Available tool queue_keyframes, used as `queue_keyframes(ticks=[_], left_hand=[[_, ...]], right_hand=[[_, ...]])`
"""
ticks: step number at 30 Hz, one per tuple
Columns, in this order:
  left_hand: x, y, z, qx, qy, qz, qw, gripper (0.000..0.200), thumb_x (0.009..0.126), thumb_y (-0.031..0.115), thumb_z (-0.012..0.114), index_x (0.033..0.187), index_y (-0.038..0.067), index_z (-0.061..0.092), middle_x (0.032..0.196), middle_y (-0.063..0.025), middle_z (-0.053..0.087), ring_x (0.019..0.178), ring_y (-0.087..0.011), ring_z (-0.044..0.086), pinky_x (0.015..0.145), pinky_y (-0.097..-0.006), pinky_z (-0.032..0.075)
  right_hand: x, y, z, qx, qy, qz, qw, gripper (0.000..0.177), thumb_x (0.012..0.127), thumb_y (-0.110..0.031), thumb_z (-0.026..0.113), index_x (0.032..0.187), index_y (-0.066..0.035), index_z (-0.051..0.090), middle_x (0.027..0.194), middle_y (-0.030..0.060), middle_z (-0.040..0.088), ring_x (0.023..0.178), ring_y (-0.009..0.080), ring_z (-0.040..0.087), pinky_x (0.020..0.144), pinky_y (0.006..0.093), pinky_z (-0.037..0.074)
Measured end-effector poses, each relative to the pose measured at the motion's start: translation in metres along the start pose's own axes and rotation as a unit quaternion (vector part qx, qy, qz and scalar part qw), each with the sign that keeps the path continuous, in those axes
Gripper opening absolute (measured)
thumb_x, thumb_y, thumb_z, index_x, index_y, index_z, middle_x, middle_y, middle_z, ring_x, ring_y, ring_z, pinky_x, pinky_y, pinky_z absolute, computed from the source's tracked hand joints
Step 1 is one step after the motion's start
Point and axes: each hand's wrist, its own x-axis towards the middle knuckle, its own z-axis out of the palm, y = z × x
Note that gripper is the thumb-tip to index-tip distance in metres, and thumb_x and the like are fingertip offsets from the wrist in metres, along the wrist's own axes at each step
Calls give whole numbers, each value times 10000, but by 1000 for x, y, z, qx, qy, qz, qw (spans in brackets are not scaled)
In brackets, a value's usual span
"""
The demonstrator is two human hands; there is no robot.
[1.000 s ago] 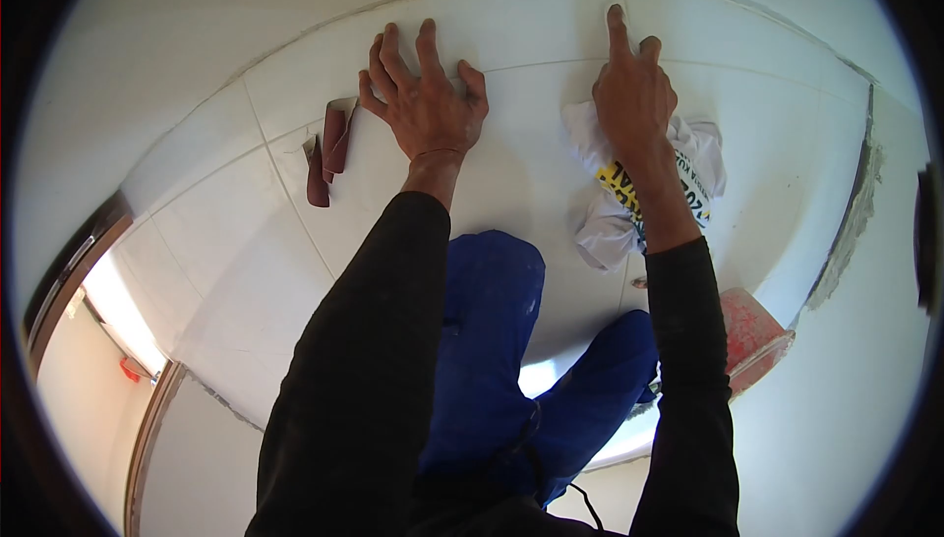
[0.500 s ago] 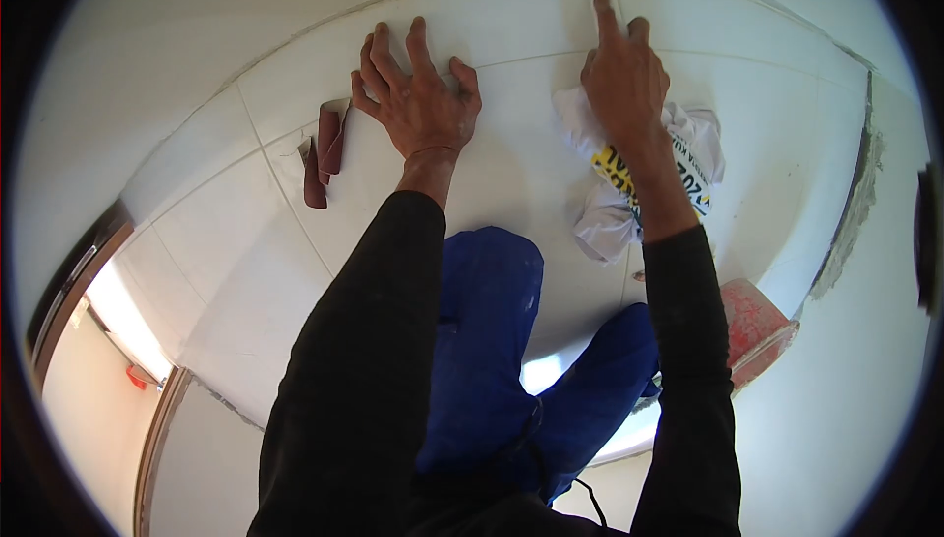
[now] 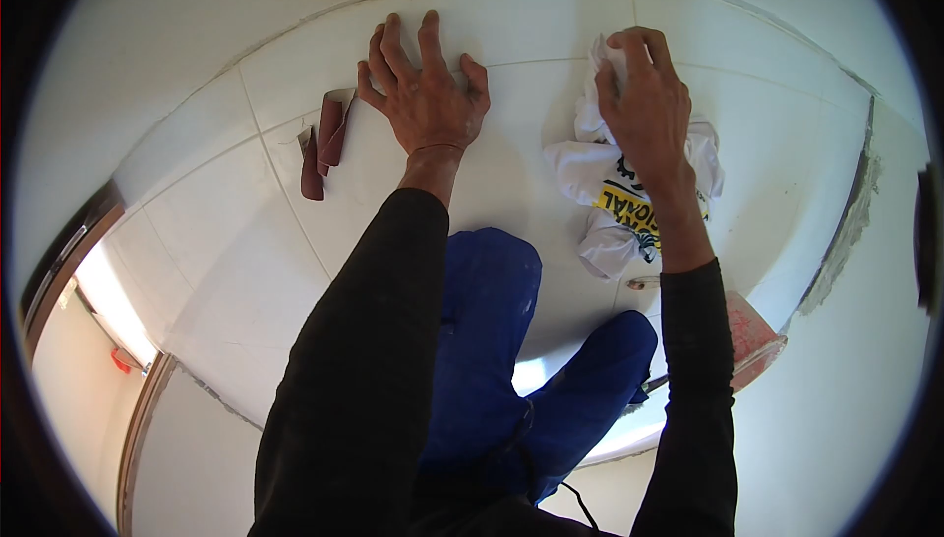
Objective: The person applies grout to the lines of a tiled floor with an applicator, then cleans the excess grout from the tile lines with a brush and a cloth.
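My left hand rests on the white tiles with its fingers spread and nothing in it. Left of it lie two curled pieces of reddish-brown sandpaper. My right hand is closed on a bunched white cloth, its fingers curled over the upper part beside a grout line. Black lettering and a yellow band show on the cloth, which spreads out under the wrist. Part of it is hidden by the hand and forearm.
A red, whitish-stained bucket stands at right, partly behind my right sleeve. Near the cloth's lower edge lies a small thin object I cannot make out. Rough mortar edges the tiles at right. A brown door frame stands lower left.
My right hand has drawn back toward me from the far grout line, where its index finger pointed out. Its fingers are now curled on the cloth. My left hand stays on the tiles.
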Motion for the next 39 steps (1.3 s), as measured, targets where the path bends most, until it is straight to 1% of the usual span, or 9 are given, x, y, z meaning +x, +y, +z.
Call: queue_keyframes(ticks=[3, 4, 8, 10, 14, 19, 26, 28, 39], left_hand=[[1, 1, 0, -3, 0, 1, 1000, 621, 946, 368, 629, 1523, 182, 497, 1585, -175, 348, 1505, -374, 305, 1204, -618, 217], [1, 1, 0, -8, 3, 2, 1000, 623, 946, 368, 630, 1524, 181, 496, 1584, -176, 349, 1506, -376, 305, 1205, -619, 216], [1, 2, -1, 4, -10, -1, 1000, 623, 947, 367, 629, 1526, 178, 495, 1583, -178, 351, 1506, -378, 305, 1208, -613, 214], [1, 2, 0, -8, 0, 2, 1000, 624, 949, 365, 630, 1528, 178, 494, 1581, -181, 350, 1505, -379, 306, 1209, -605, 212], [2, 4, -2, -16, 5, 1, 1000, 607, 922, 340, 641, 1494, 167, 539, 1586, -195, 372, 1505, -382, 331, 1207, -649, 224], [1, 6, -3, -11, 3, -4, 1000, 610, 924, 344, 640, 1499, 165, 536, 1582, -186, 371, 1506, -378, 329, 1211, -638, 222], [1, 7, -3, -6, 0, -3, 1000, 618, 921, 336, 647, 1502, 161, 529, 1590, -188, 362, 1510, -378, 323, 1213, -636, 222], [1, 7, -4, -9, 6, -3, 1000, 621, 920, 335, 649, 1503, 159, 526, 1585, -188, 363, 1510, -376, 321, 1213, -635, 223], [0, 8, -4, -16, 3, -1, 1000, 624, 924, 336, 643, 1509, 154, 527, 1584, -191, 363, 1512, -376, 312, 1214, -629, 215]], right_hand=[[-10, -21, -1, -53, -22, 77, 995, 297, 950, -227, 762, 1208, -109, 673, 1146, 164, 635, 912, 392, 738, 725, 528, 603], [-11, -12, 7, -13, -40, 83, 996, 364, 971, -240, 739, 1312, -134, 672, 1145, 181, 614, 895, 402, 739, 730, 521, 604], [-2, -3, 29, 27, 25, 76, 996, 469, 989, -220, 707, 1445, -151, 620, 1194, 194, 588, 896, 414, 739, 751, 536, 600], [11, -14, 33, -20, 13, 136, 990, 559, 1000, -169, 667, 1544, -149, 541, 1217, 210, 563, 874, 419, 733, 763, 543, 593], [26, -29, 33, -36, -15, 175, 984, 575, 996, -120, 642, 1557, -131, 516, 1224, 209, 558, 854, 414, 727, 761, 541, 586], [33, -23, 35, 6, 86, 151, 985, 525, 986, -111, 652, 1501, -92, 557, 1214, 194, 574, 878, 396, 736, 748, 542, 584], [27, -28, 44, -4, 82, 183, 980, 415, 994, -92, 651, 1409, -79, 637, 1218, 182, 578, 933, 392, 734, 779, 525, 590], [35, -24, 46, -5, 130, 166, 977, 399, 994, -90, 652, 1393, -104, 676, 1203, 171, 618, 891, 400, 728, 786, 514, 596], [47, -25, 48, 20, 141, 195, 970, 375, 1006, -73, 620, 1377, -52, 672, 1214, 181, 586, 946, 400, 732, 810, 525, 587]])
